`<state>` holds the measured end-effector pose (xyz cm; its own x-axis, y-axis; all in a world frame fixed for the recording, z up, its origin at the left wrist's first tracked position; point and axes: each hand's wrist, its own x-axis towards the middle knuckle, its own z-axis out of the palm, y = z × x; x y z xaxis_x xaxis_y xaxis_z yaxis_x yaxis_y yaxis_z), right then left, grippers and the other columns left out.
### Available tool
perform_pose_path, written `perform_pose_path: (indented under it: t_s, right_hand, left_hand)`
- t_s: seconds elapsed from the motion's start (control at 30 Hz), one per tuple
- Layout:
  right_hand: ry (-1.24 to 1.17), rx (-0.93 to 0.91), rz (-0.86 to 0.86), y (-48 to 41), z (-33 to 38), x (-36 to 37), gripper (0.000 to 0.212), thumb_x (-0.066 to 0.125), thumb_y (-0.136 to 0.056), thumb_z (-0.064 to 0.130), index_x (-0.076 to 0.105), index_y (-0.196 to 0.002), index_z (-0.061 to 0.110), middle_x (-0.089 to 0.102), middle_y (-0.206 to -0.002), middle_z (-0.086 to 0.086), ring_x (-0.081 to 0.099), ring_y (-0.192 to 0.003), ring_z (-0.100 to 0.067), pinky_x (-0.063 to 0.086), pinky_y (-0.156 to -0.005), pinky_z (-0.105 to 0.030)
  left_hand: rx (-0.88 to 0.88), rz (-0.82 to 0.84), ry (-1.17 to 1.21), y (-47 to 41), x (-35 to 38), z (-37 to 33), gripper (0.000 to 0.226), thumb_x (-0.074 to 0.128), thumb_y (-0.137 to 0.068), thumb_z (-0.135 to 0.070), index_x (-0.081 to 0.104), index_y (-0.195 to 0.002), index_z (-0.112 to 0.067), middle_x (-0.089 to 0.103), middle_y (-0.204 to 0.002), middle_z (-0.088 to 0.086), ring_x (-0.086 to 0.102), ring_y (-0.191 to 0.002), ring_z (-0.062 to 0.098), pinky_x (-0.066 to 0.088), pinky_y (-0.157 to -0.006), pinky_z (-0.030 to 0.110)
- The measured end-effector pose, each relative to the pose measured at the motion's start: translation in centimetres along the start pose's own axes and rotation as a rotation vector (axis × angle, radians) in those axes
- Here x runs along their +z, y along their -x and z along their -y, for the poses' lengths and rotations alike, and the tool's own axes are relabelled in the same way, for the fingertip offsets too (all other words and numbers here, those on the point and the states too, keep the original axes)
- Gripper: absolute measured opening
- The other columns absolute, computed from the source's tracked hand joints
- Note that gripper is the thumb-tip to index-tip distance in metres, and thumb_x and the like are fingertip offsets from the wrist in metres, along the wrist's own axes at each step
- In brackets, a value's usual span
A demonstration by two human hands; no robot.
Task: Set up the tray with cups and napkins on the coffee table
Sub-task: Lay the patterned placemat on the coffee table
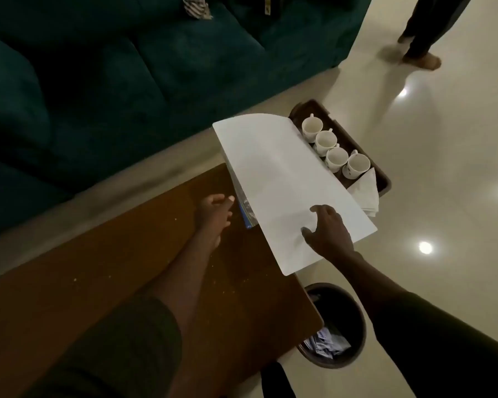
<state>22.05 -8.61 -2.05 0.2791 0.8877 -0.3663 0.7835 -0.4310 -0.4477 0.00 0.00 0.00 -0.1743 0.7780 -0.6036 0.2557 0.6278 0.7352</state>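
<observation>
Right hand [328, 229] pressing down on a large white sheet [288, 185], fingers spread, palm flat to the paper, gripping nothing. Left hand [214, 212] resting at the sheet's left edge, fingers loosely curled beside something blue and glossy [246, 211] tucked under the paper; whether pinching it or only touching, cannot tell.

Behind, filling the upper left: a dark teal sofa [112, 81], with a striped cloth [196, 7] on its seat. Below it, a brown wooden coffee table [98, 282], speckled with pale crumbs, bearing the near part of the sheet. Pale glossy floor [443, 168] to the right, dotted with lamp reflections. At top right, the legs of another person [426, 33] standing.

Dark brown tray [383, 179] on the floor just past the table's far right corner, partly covered by the overhanging sheet. Inside it, four white cups [337, 155] in a diagonal row, upright, and folded white napkins [367, 193] at its near end.

Beside the table's near right corner, a round dark bin [354, 320] holding crumpled paper.
</observation>
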Motion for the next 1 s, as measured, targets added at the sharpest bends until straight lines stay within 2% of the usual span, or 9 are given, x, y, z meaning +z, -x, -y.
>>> perform_pose_path:
  t_s: [0.13,0.23,0.3,0.43,0.53,0.63,0.7,0.83,1.0]
  right_hand:
    - [-0.011,-0.018,-0.017,-1.3,-0.6,0.3,0.055,0.064,-0.086,0.026,0.043,-0.135,0.012,0.04,-0.147,-0.008,0.041,-0.133,-0.027,0.043,-0.099,-0.042]
    - [-0.02,-0.03,-0.025,-1.9,-1.0,0.4,0.056,0.065,-0.087,0.025,0.043,-0.136,0.012,0.04,-0.147,-0.008,0.04,-0.134,-0.027,0.042,-0.102,-0.043]
    - [-0.027,-0.042,-0.033,-2.2,-1.1,0.2,0.055,0.064,-0.087,0.024,0.042,-0.136,0.011,0.04,-0.147,-0.008,0.04,-0.134,-0.027,0.042,-0.103,-0.043]
    - [-0.041,-0.059,-0.049,-2.4,-1.2,0.0,0.054,0.062,-0.088,0.024,0.043,-0.136,0.012,0.041,-0.146,-0.007,0.04,-0.133,-0.026,0.041,-0.103,-0.041]
    - [-0.041,-0.062,-0.055,-2.5,-1.1,-0.1,0.054,0.063,-0.088,0.025,0.043,-0.136,0.012,0.041,-0.146,-0.007,0.04,-0.133,-0.026,0.041,-0.102,-0.041]
    - [-0.06,-0.076,-0.044,-2.2,-0.5,0.2,0.054,0.063,-0.088,0.032,0.044,-0.135,0.013,0.042,-0.146,-0.005,0.041,-0.133,-0.025,0.041,-0.1,-0.039]
    - [-0.088,-0.098,-0.039,-2.0,0.1,0.3,0.055,0.062,-0.088,0.04,0.045,-0.134,0.015,0.044,-0.143,-0.003,0.043,-0.131,-0.023,0.041,-0.097,-0.036]
    - [-0.106,-0.177,-0.03,-1.2,2.1,0.8,0.067,0.061,-0.082,0.059,0.045,-0.131,0.017,0.047,-0.14,0.0,0.045,-0.127,-0.02,0.043,-0.091,-0.034]
    - [-0.034,-0.303,-0.003,1.4,5.4,1.6,0.09,0.066,-0.068,0.07,0.04,-0.135,0.016,0.046,-0.14,0.0,0.047,-0.125,-0.021,0.049,-0.094,-0.041]
  left_hand:
    - [-0.152,0.085,0.093,-0.8,3.2,0.6,0.054,0.063,-0.093,-0.023,0.04,-0.141,-0.011,0.051,-0.138,0.015,0.055,-0.117,0.027,0.051,-0.086,0.034]
    - [-0.188,0.119,0.091,-1.2,5.1,1.3,0.059,0.064,-0.093,-0.022,0.036,-0.144,-0.01,0.046,-0.144,0.016,0.051,-0.125,0.03,0.05,-0.089,0.037]
    - [-0.189,0.122,0.069,-1.1,5.9,1.6,0.059,0.064,-0.093,-0.021,0.036,-0.144,-0.01,0.047,-0.142,0.016,0.053,-0.118,0.027,0.051,-0.09,0.039]
    - [-0.206,0.129,0.104,-1.0,6.5,2.2,0.057,0.063,-0.094,-0.019,0.037,-0.144,-0.011,0.054,-0.133,0.015,0.056,-0.102,0.024,0.05,-0.081,0.038]
    - [-0.2,0.134,0.116,-1.1,6.7,2.2,0.043,0.062,-0.094,-0.017,0.047,-0.134,-0.009,0.061,-0.118,0.013,0.061,-0.09,0.023,0.051,-0.078,0.039]
    - [-0.166,0.146,0.12,-1.0,6.8,2.0,0.007,0.061,-0.094,-0.015,0.056,-0.099,-0.013,0.062,-0.094,0.008,0.06,-0.069,0.017,0.053,-0.07,0.035]
    - [-0.14,0.161,0.123,-0.8,6.6,1.9,0.014,0.062,-0.094,-0.014,0.052,-0.083,-0.016,0.062,-0.084,0.004,0.06,-0.067,0.016,0.054,-0.064,0.032]
    - [-0.109,0.21,0.151,-0.7,5.2,1.9,0.016,0.063,-0.093,-0.013,0.05,-0.082,-0.014,0.063,-0.087,0.006,0.062,-0.068,0.017,0.058,-0.06,0.031]
    - [-0.067,0.31,0.209,-0.1,2.1,2.1,0.019,0.066,-0.09,-0.012,0.053,-0.077,-0.014,0.06,-0.08,0.007,0.061,-0.064,0.018,0.055,-0.052,0.026]
